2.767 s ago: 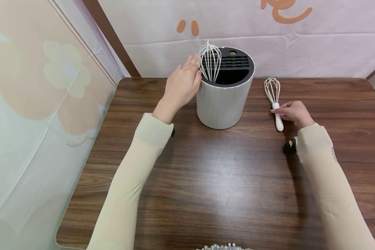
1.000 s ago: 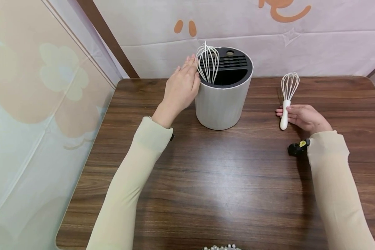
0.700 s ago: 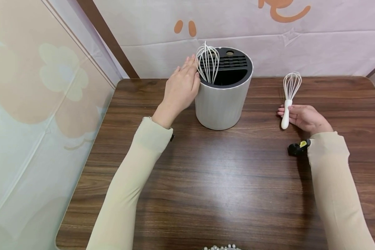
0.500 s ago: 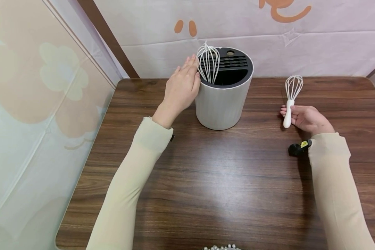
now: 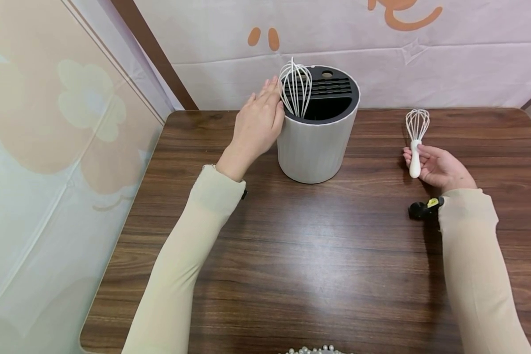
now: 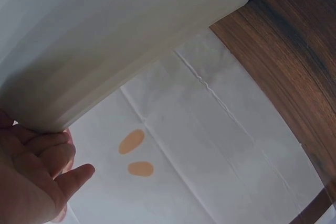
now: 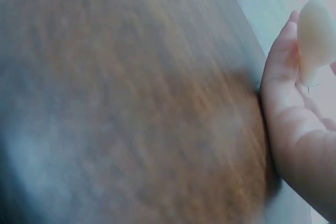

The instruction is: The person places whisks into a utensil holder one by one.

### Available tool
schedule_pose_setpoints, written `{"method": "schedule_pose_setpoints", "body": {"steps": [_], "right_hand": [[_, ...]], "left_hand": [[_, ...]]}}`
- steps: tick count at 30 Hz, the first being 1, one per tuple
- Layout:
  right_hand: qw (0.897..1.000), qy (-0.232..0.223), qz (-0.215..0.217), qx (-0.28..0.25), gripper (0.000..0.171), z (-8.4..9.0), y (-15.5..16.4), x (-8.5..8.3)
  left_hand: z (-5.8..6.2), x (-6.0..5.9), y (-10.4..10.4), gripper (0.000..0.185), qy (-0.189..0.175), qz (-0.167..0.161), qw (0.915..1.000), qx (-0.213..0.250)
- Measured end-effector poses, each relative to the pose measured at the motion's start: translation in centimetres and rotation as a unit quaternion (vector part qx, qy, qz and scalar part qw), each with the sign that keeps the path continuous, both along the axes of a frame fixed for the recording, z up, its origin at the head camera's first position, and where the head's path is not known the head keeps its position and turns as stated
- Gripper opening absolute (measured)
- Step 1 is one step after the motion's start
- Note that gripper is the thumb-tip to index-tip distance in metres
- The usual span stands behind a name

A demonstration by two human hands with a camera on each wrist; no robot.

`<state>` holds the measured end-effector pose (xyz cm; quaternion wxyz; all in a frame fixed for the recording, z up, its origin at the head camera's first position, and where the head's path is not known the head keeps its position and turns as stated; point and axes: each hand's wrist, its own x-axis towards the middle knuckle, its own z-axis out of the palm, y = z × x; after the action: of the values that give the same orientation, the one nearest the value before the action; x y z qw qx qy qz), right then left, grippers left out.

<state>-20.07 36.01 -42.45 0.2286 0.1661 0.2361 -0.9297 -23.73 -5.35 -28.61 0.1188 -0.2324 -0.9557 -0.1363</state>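
Mostly hidden in the right wrist view, where only a blurred cream handle end (image 7: 316, 40) shows against the palm; plainly visible from the head camera as a small whisk (image 5: 416, 140) with white wire loops and a white handle, grasped in the curled fingers (image 5: 410, 158) of the right hand (image 5: 438, 168) above the right part of the wooden surface (image 5: 318, 255), well apart from the grey utensil holder (image 5: 314, 147). Pressed flat against that holder's left side, left hand (image 5: 257, 124) with fingers straight, beside a larger whisk (image 5: 296, 88) standing in the black insert; holder close to the surface's far edge, open wood in front and between holder and right hand
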Motion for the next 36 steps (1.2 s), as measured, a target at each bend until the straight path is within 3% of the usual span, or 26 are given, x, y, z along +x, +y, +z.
{"method": "schedule_pose_setpoints", "body": {"steps": [6, 18, 36], "right_hand": [[1.0, -0.016, 0.011, -0.006, 0.025, 0.1, -0.1, -0.1], [0.992, 0.122, -0.009, -0.025, 0.032, 0.6, -0.9, 0.3], [0.978, 0.206, 0.023, -0.029, 0.034, 4.4, -3.7, 0.3]], "left_hand": [[0.0, 0.0, 0.0, 0.048, -0.002, 0.0, 1.0, 0.002], [0.0, 0.0, 0.0, 0.049, -0.003, -0.001, 1.0, -0.002], [0.0, 0.0, 0.0, 0.049, -0.005, 0.0, 1.0, 0.0]]}}
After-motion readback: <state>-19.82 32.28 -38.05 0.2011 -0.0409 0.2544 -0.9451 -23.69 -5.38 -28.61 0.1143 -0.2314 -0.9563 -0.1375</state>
